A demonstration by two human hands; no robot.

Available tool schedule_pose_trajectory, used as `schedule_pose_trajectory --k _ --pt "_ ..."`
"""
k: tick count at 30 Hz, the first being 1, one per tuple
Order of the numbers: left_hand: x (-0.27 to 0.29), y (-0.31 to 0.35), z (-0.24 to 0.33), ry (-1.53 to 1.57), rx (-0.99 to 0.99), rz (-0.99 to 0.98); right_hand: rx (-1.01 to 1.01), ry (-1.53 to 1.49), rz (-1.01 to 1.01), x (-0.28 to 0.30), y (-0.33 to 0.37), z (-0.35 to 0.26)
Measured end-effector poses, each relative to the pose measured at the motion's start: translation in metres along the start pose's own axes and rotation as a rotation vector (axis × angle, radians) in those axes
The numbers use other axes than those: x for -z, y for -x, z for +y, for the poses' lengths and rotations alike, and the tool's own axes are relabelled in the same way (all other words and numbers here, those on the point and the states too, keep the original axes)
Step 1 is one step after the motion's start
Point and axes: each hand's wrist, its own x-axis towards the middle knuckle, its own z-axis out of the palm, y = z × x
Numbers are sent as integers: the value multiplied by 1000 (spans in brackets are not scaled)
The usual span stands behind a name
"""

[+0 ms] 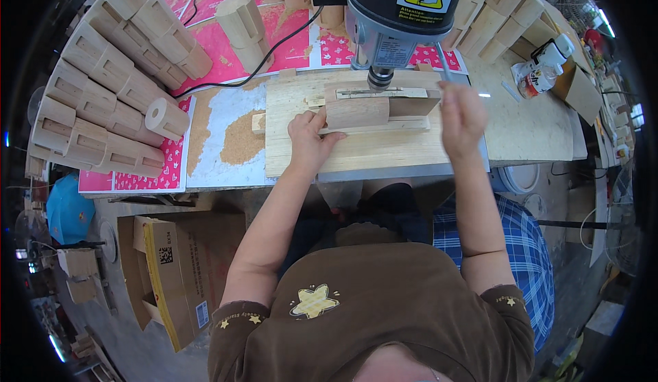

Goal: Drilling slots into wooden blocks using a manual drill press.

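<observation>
A pale wooden block (358, 111), rounded on its left part and cut lower on its right, lies in a wooden jig (384, 152) under the chuck (380, 78) of a drill press (394, 26). My left hand (312, 139) grips the block's left end, its thumb stretched along the jig's front strip. The drill bit's tip cannot be made out. To the right of the drill head, my right hand (464, 118) is closed round the end of the press's feed lever (443, 63); its fingers are slightly blurred.
Stacked wooden pieces (103, 101) stand at the left, one hollow piece (166, 118) among them. A black cable (288, 41) crosses the pink sheet (205, 36). Sawdust (245, 137) lies left of the jig. A white bottle (552, 52) stands at the right, a cardboard box (181, 272) below the bench.
</observation>
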Motion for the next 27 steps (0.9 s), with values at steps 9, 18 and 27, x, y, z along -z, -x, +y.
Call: schedule_pose_trajectory --k 9,18,27 --pt "-23 -7 31 -115 -54 8 -211 50 49 -18 -155 27" --pt "-19 -6 30 -53 -17 -15 -213 97 -169 28 -94 -7" --pt "-20 -9 35 -52 -35 -6 -134 -84 -19 -18 20 7"
